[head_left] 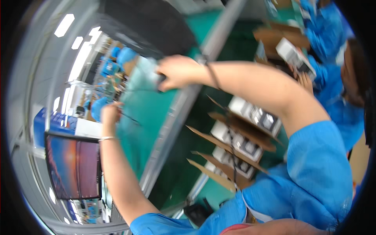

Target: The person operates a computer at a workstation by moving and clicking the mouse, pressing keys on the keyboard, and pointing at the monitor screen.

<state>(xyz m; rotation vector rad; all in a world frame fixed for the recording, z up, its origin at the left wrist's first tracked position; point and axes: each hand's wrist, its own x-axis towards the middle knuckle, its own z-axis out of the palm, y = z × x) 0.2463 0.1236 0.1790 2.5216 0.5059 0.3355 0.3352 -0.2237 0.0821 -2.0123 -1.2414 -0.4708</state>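
My left hand (111, 112) is closed at the far left side of the green bench (135, 150). A thin dark cable (130, 117) trails from its fingers, its end lying over the bench. Farther right, my right hand (177, 72) is closed around a small dark object (161, 77), too blurred to name. Another thin dark line runs leftward from this object. Just beyond my right fingers is a whitish, see-through plastic bag (145, 72); whether I touch it I cannot tell. A dark band circles my right wrist, a thin pale one my left.
A monitor (74, 166) stands left of my left arm. A large black covered shape (149, 25) lies beyond my right hand. Open cartons (235, 133) with white boxes stand below the bench's metal edge (172, 117). At right, a co-worker in blue holds a white box (291, 55).
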